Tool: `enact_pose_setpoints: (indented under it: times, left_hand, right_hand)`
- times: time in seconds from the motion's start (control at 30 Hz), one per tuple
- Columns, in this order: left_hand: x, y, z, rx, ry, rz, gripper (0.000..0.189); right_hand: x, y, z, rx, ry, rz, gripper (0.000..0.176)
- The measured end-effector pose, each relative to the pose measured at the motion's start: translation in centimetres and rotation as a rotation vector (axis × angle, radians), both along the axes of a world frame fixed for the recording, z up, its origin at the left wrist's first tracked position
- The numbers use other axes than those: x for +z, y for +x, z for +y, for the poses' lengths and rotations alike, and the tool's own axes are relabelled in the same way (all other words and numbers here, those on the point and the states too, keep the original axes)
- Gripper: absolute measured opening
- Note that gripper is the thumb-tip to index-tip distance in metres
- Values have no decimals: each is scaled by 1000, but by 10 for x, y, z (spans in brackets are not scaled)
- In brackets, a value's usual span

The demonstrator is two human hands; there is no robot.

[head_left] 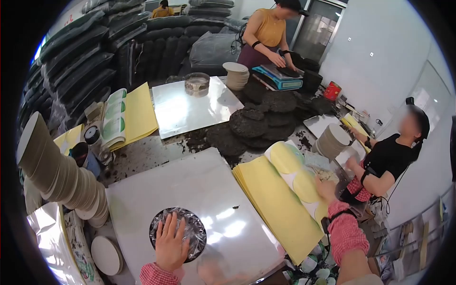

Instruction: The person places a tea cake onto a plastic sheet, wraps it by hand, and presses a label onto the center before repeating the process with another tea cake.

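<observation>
My left hand [171, 243] lies with fingers stretched out over a dark round cake [195, 228] wrapped in clear plastic film. Beneath the cake is a shiny metal sheet [161, 185]. My right hand [327, 188] reaches to the right, its fingers bent at a small heap of pale pieces [328, 175]; I cannot tell what they grip. Close by that hand lies a sheet of round yellow and green labels [304, 185], beside a stack of yellow paper [275, 204].
Dark crumbly cakes [249, 123] are piled mid-table. Tall stacks of pale discs [61, 175] lean at the left. One person [268, 33] works at a blue scale [280, 80] at the back, another person [387, 156] at the right. Black sacks [161, 52] line the rear.
</observation>
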State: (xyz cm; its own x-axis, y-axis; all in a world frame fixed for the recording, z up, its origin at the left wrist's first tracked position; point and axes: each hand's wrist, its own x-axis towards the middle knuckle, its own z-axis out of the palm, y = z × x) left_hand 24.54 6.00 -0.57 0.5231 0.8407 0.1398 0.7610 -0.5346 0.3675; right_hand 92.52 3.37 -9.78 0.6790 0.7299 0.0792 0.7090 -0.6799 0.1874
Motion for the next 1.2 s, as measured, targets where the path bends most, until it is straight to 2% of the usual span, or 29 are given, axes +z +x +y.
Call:
enact_pose_setpoints:
  times: [0.03,0.07,0.1,0.13,0.17,0.23,0.27,0.33,0.4,0.47,0.57,0.6,0.63,0.7,0.73,0.8,0.93,1.0,1.03,1.1,1.13,1.2]
  left_hand:
    - [2,0,1,20,-31,-4,62]
    - [6,1,1,20,-39,-33,59]
    - [6,0,1,8,-42,-22,59]
    - [5,-2,2,14,-72,-88,58]
    - [4,-2,2,18,-103,-154,57]
    - [3,-1,0,-5,-125,-167,56]
    - [1,-1,0,3,-90,-124,56]
    - [0,0,0,10,-56,-71,56]
    - [2,0,-1,-5,-74,-62,56]
    - [0,-1,0,11,-76,-64,55]
    - [1,-1,0,6,-70,-60,55]
    - [3,0,0,8,-83,-50,55]
    - [6,2,-2,3,-87,-42,55]
    - [10,5,-3,30,-85,-11,55]
    - [11,5,-3,18,-83,-10,55]
    - [10,6,-4,33,-84,-13,55]
    - [10,3,-5,10,-72,-21,55]
    - [10,5,-3,19,-74,-17,54]
    - [10,6,-3,14,-72,-24,54]
    - [11,6,-4,12,-66,-13,54]
    - [9,5,-4,19,-67,-18,54]
    - [6,2,-4,-2,-43,-50,54]
  right_hand:
    - [26,-30,-35,-3,8,-2,67]
    - [71,-130,1,183,-4,212,70]
    - [63,-181,-9,334,165,178,68]
    - [76,-240,-23,439,91,223,66]
    - [81,-284,-35,447,-62,420,65]
    - [27,-316,-74,779,244,127,55]
    - [34,-309,-78,757,249,125,55]
    - [59,-275,-92,199,302,919,34]
    - [39,-214,-131,232,491,353,23]
    - [42,-176,-166,297,545,-19,21]
    - [19,-153,-183,335,521,8,21]
    - [15,-149,-181,232,490,92,22]
    - [29,-148,-175,224,487,99,22]
    - [56,-145,-168,30,287,322,24]
    - [54,-148,-171,18,290,321,24]
    - [48,-152,-173,448,417,-94,27]
    - [39,-140,-175,390,327,-117,28]
    - [57,-128,-173,300,155,161,27]
    - [57,-131,-174,295,157,154,27]
    - [53,-143,-172,445,260,-103,23]
    - [48,-140,-174,453,259,-106,23]
    - [38,-131,-175,490,137,-158,23]
